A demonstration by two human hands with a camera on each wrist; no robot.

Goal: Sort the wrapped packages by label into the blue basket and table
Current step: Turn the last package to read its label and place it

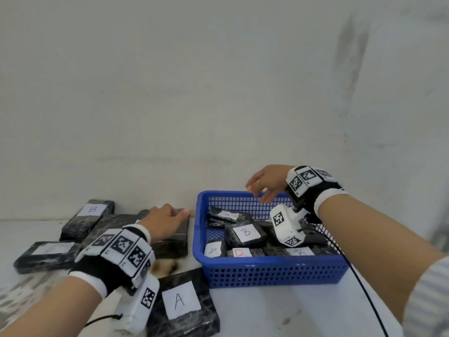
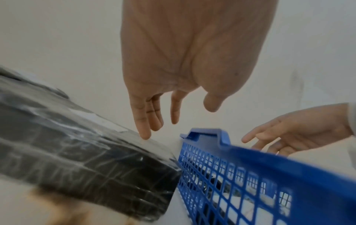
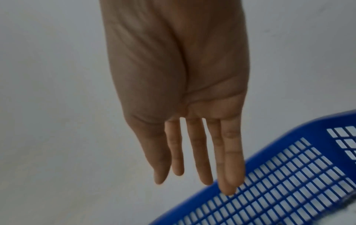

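On the table (image 1: 279, 310), against the wall, we are working with two groups of packages: large ones lying flat to the left and small ones piled in the basket (image 1: 272, 271). We are holding both hands empty. Our left hand (image 1: 165, 221) is reaching with relaxed, nearly straight fingers over a large package (image 1: 173, 242) just left of the basket; in the left wrist view one fingertip (image 2: 144, 135) is at the far top edge of the wrap, and we cannot tell whether it is actually touching. We are judging that the hand is placed there to take or square up this package. Our right hand (image 1: 266, 184) is hovering above the basket's far rim with its fingers (image 3: 196, 152) straight and slightly spread, gripping nothing. We are reading this as a pause between picks.

Labels face upward so that they can be read: an A package (image 1: 184, 310) is lying nearest us on the table, and a B package (image 1: 88, 218) is lying at the far left. Inside the basket, small packages marked A (image 1: 213, 250) and B (image 1: 245, 233) are mixed, so we are judging the sort unfinished. Which letter belongs where is not shown.
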